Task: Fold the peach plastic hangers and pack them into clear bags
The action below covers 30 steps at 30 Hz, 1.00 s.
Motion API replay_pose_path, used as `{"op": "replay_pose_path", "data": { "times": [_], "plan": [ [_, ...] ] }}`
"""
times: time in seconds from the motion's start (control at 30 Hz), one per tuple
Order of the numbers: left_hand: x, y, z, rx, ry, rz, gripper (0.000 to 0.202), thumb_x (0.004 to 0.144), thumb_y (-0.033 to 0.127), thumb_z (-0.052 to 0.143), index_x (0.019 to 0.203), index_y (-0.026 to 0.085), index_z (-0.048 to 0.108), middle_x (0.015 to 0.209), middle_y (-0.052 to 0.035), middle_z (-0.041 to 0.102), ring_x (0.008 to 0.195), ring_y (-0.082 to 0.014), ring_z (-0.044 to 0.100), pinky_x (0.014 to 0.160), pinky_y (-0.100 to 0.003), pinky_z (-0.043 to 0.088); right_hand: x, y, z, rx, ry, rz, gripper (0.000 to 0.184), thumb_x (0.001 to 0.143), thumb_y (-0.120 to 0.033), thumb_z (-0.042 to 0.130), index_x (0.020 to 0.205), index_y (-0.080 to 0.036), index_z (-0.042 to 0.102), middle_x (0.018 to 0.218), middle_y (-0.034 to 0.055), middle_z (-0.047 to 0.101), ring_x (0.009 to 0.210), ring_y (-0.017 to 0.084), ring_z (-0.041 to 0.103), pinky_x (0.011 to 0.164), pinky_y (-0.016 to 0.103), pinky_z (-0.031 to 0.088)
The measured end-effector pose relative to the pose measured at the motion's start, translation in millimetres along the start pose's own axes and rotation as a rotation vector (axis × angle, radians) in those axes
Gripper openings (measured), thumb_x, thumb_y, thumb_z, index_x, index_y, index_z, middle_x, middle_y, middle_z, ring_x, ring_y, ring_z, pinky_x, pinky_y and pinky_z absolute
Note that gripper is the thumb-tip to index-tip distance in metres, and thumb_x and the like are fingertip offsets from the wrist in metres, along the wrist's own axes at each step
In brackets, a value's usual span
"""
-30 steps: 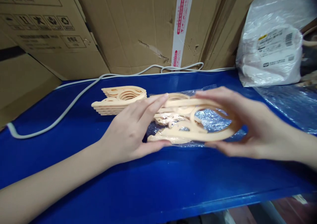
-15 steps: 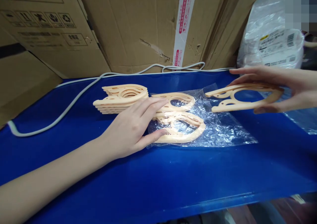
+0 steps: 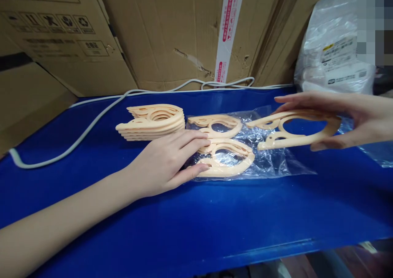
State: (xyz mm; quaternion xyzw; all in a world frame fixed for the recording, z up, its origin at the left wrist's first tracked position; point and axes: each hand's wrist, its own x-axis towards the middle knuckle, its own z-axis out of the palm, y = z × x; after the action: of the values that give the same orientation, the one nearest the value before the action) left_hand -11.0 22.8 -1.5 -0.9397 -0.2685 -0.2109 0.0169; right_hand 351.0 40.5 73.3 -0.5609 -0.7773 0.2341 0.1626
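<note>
My right hand pinches a peach plastic hanger piece between thumb and fingers, holding it flat a little above the blue table at the right. My left hand grips the left end of another peach piece that lies on a clear plastic bag. A second loose piece lies just behind it on the bag. To the left, a neat stack of the same peach pieces rests on the table.
The blue table ends in a front edge near the bottom. Cardboard boxes wall off the back. A white cable runs along the back left. A white plastic bag of goods stands at the back right.
My right hand lifted one peach piece off the bag and carried it right, then brought it slightly back left and down. My left hand stayed on the piece that remains on the bag.
</note>
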Motion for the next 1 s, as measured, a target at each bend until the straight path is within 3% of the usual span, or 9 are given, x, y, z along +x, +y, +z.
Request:
{"op": "replay_pose_path", "data": {
  "times": [0.1, 0.23, 0.4, 0.53, 0.6, 0.7, 0.87, 1.0],
  "plan": [
    [0.7, 0.0, 0.1, 0.014, -0.003, 0.0, 0.037, 0.101, 0.039, 0.044, 0.125, 0.014, 0.056, 0.131, -0.0124, 0.06, 0.118, -0.0243, 0.058, 0.098, -0.037, 0.05, 1.2, 6.6, 0.4, 0.096, -0.179, -0.057, 0.072, 0.083, -0.049, 0.072, 0.147, -0.042, 0.041, 0.155, 0.0052, 0.039, 0.13, 0.03, 0.051, 0.076, 0.019, 0.058],
    [0.2, -0.3, 0.2, 0.015, -0.007, -0.003, 0.037, 0.101, 0.039, 0.044, 0.126, 0.014, 0.055, 0.132, -0.0129, 0.06, 0.118, -0.0243, 0.059, 0.097, -0.037, 0.05, 4.2, 4.5, 15.9, 0.147, -0.289, -0.12, 0.066, 0.087, -0.04, 0.069, 0.146, -0.042, 0.041, 0.155, 0.0015, 0.039, 0.115, 0.025, 0.063, 0.07, 0.018, 0.06],
    [-0.8, 0.1, 0.8, 0.006, -0.01, -0.01, 0.037, 0.101, 0.039, 0.044, 0.127, 0.014, 0.055, 0.133, -0.0124, 0.06, 0.118, -0.0243, 0.058, 0.095, -0.037, 0.05, 10.9, -10.5, 37.0, -0.024, -0.204, -0.355, 0.066, 0.087, -0.04, 0.071, 0.146, -0.039, 0.041, 0.148, -0.002, 0.047, 0.127, 0.023, 0.053, 0.089, 0.02, 0.056],
    [0.3, 0.7, 0.3, -0.01, -0.025, -0.025, 0.036, 0.101, 0.038, 0.045, 0.127, 0.015, 0.054, 0.134, -0.0122, 0.059, 0.118, -0.0246, 0.058, 0.094, -0.037, 0.05, 15.0, -15.5, 49.5, -0.076, -0.16, -0.445, 0.074, 0.089, -0.044, 0.069, 0.152, -0.029, 0.032, 0.151, 0.0039, 0.044, 0.131, 0.026, 0.049, 0.105, 0.034, 0.048],
    [1.0, 1.0, -0.3, -0.012, -0.031, -0.028, 0.036, 0.101, 0.038, 0.045, 0.127, 0.016, 0.054, 0.134, -0.0123, 0.059, 0.119, -0.0246, 0.058, 0.094, -0.037, 0.05, 16.0, -13.6, 51.7, -0.076, -0.168, -0.483, 0.082, 0.087, -0.046, 0.071, 0.154, -0.03, 0.026, 0.153, 0.0046, 0.041, 0.134, 0.028, 0.046, 0.109, 0.04, 0.043],
    [1.3, 1.0, -0.7, -0.015, -0.034, -0.029, 0.036, 0.101, 0.037, 0.044, 0.128, 0.016, 0.054, 0.135, -0.0123, 0.058, 0.12, -0.0243, 0.057, 0.096, -0.037, 0.05, 16.5, -7.5, 47.3, -0.076, -0.187, -0.434, 0.083, 0.088, -0.046, 0.069, 0.156, -0.034, 0.022, 0.152, 0.0047, 0.042, 0.134, 0.027, 0.046, 0.106, 0.037, 0.045],
    [-0.1, 0.2, -0.5, -0.012, -0.007, 0.0, 0.037, 0.101, 0.037, 0.045, 0.129, 0.015, 0.054, 0.134, -0.0121, 0.058, 0.123, -0.0234, 0.055, 0.1, -0.036, 0.047, 17.0, -2.4, 35.7, -0.063, -0.179, -0.403, 0.072, 0.091, -0.044, 0.065, 0.153, -0.036, 0.029, 0.139, 0.0048, 0.054, 0.121, 0.023, 0.055, 0.096, 0.029, 0.05],
    [-1.0, 0.0, -1.0, -0.013, -0.011, -0.006, 0.037, 0.101, 0.036, 0.046, 0.13, 0.015, 0.053, 0.136, -0.0111, 0.057, 0.123, -0.0232, 0.055, 0.1, -0.036, 0.047, 16.1, -11.0, 46.1, -0.059, -0.159, -0.447, 0.068, 0.093, -0.041, 0.064, 0.152, -0.029, 0.031, 0.133, 0.0067, 0.057, 0.116, 0.022, 0.057, 0.095, 0.029, 0.05]
  ]
}}
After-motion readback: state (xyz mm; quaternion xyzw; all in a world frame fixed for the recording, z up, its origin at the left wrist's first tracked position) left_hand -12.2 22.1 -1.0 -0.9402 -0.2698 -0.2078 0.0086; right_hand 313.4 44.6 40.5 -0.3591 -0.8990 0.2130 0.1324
